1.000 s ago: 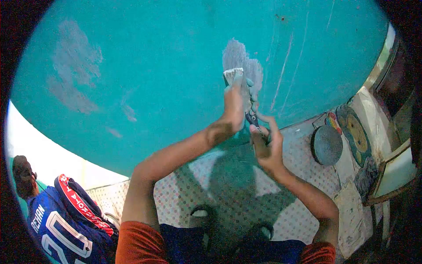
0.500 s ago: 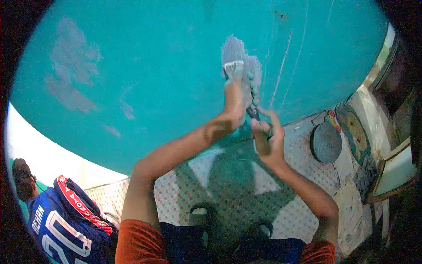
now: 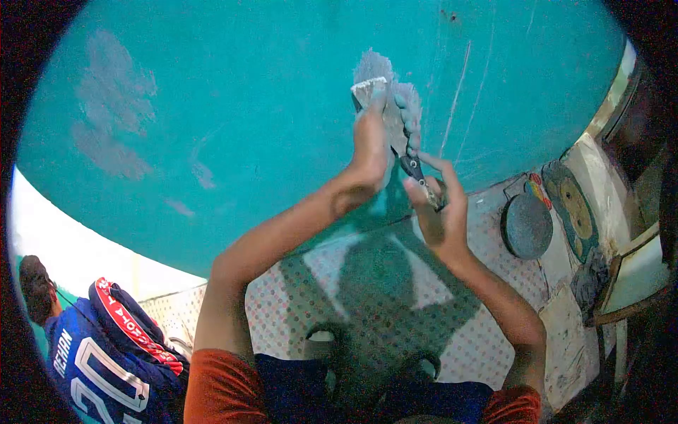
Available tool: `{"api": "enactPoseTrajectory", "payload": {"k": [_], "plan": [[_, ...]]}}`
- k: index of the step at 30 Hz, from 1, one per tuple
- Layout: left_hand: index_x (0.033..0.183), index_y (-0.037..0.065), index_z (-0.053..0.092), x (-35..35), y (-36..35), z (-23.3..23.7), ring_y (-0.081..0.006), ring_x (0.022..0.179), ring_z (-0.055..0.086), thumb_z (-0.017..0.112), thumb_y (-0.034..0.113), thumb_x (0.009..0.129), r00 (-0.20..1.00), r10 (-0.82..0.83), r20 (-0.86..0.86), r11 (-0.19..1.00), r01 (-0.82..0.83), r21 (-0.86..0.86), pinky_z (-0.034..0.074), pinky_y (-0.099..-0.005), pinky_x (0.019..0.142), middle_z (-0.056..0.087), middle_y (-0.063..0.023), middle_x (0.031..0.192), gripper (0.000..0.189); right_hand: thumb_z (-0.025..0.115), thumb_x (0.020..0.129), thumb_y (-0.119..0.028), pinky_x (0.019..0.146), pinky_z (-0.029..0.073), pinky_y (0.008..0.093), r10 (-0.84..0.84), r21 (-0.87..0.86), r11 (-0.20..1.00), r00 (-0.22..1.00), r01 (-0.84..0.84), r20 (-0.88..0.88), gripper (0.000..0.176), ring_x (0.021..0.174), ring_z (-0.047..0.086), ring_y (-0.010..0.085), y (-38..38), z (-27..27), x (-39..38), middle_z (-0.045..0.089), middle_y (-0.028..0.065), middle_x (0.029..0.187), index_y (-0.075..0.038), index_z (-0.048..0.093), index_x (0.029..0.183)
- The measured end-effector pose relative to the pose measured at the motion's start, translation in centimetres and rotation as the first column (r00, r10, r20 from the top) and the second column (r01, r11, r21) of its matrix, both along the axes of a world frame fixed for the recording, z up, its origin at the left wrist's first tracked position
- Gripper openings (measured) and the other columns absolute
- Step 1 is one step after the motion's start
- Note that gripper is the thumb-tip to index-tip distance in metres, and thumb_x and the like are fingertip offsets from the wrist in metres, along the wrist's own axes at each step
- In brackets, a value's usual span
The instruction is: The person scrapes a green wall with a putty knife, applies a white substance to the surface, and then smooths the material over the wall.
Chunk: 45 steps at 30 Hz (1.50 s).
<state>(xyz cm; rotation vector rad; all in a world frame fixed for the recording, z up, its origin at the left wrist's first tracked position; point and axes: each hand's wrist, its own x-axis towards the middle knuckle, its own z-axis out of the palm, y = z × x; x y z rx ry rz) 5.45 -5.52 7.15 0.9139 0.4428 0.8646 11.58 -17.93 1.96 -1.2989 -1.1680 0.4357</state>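
My left hand is closed on a flat scraper blade with a whitish edge, held against the teal wall. Fingertips dusted with pale grey show along the right side of a second grey blade between the hands. My right hand grips the dark handle of that putty knife just below. A grey scraped or filled patch lies right above the blade on the wall.
More pale patches mark the wall at the left. A person in a blue shirt is at the lower left. On the dotted floor at the right are a round dark pan and a patterned board.
The blade at my left hand has moved slightly up and left. My right hand has shifted a little right, and more of the putty knife's handle shows.
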Motion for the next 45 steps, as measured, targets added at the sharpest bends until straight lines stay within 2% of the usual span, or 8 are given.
{"api": "enactPoseTrajectory", "payload": {"k": [2,5,8,11,14,23,26,45], "plan": [[0.087,0.009,0.048,-0.2,0.0,0.2,-0.0168,0.052,0.050,0.042,0.047,0.087,0.999,-0.002,0.038,0.999,0.000,0.035,0.041,-0.0305,0.046,0.052,-0.0037,0.067,0.039,0.058,0.085,-0.019,0.056,0.039,0.0243,-0.077,0.045,0.997,0.981,0.070,0.177,0.032,0.065,0.046,0.0082,-0.2,0.5,-0.4,0.054,0.0010,0.074,-0.005,0.048,0.111],[0.087,0.009,0.048,-0.6,-0.5,-0.8,-0.0174,0.055,0.053,0.044,0.047,0.086,0.999,0.049,-0.009,0.995,-0.049,0.082,0.045,-0.0305,0.050,0.054,-0.0043,0.068,0.038,0.060,0.084,-0.024,0.065,0.042,0.0245,-0.118,0.105,0.989,0.981,0.103,0.152,0.032,0.071,0.050,0.0104,0.3,-2.8,0.5,0.055,0.0014,0.076,-0.003,0.052,0.108],[0.090,0.008,0.049,-1.3,-0.3,-1.5,-0.0178,0.059,0.057,0.047,0.047,0.085,0.997,-0.076,-0.034,0.993,0.078,0.085,0.047,-0.0305,0.052,0.055,-0.0054,0.070,0.039,0.057,0.086,-0.026,0.071,0.041,0.0236,0.003,0.011,1.000,1.000,-0.003,0.011,0.030,0.077,0.053,0.0115,-0.5,-1.8,0.8,0.055,0.0021,0.076,-0.001,0.054,0.103],[0.088,0.001,0.055,-1.1,0.0,-2.2,-0.0203,0.057,0.058,0.046,0.042,0.087,0.997,0.003,-0.075,0.980,0.012,0.197,0.048,-0.0322,0.056,0.057,-0.0092,0.066,0.042,0.053,0.088,-0.029,0.061,0.042,0.0230,0.136,-0.102,0.978,0.931,-0.180,-0.340,0.028,0.067,0.053,0.0099,-0.2,-1.9,0.7,0.054,0.0010,0.070,-0.002,0.056,0.096],[0.093,-0.001,0.056,-1.1,-0.3,-1.7,-0.0199,0.056,0.059,0.044,0.040,0.088,0.992,-0.038,-0.121,0.987,0.056,0.151,0.048,-0.0320,0.055,0.059,-0.0106,0.068,0.042,0.048,0.090,-0.033,0.044,0.035,0.0242,0.221,-0.100,0.937,0.786,-0.336,-0.577,0.033,0.050,0.044,0.0095,-0.2,-2.5,0.9,0.052,0.0015,0.071,-0.002,0.053,0.102],[0.092,-0.001,0.055,0.0,-0.3,-1.3,-0.0217,0.054,0.060,0.042,0.032,0.089,0.992,0.045,-0.116,0.961,-0.011,0.276,0.048,-0.0323,0.050,0.059,-0.0117,0.064,0.036,0.049,0.089,-0.036,0.032,0.027,0.0209,0.158,-0.142,0.938,0.755,-0.316,-0.637,0.029,0.038,0.039,0.0045,-1.1,-1.2,1.3,0.049,-0.0037,0.057,-0.008,0.058,0.089],[0.090,-0.001,0.055,0.4,-0.3,-2.0,-0.0217,0.052,0.060,0.042,0.029,0.090,0.992,0.063,-0.107,0.982,-0.043,0.186,0.049,-0.0328,0.048,0.058,-0.0119,0.063,0.033,0.050,0.088,-0.036,0.032,0.026,0.0214,0.138,-0.181,0.932,0.768,-0.315,-0.625,0.028,0.038,0.039,0.0043,-1.1,-1.7,1.8,0.048,-0.0041,0.056,-0.009,0.058,0.087],[0.083,0.002,0.054,0.4,-0.5,-0.4,-0.0208,0.052,0.059,0.045,0.026,0.089,0.985,0.168,-0.038,0.941,-0.148,0.305,0.049,-0.0335,0.046,0.056,-0.0098,0.064,0.026,0.052,0.087,-0.035,0.035,0.027,0.0211,0.099,-0.145,0.966,0.827,-0.213,-0.554,0.028,0.039,0.038,0.0046,-1.1,0.4,1.2,0.045,-0.0050,0.052,-0.009,0.058,0.079]]}}
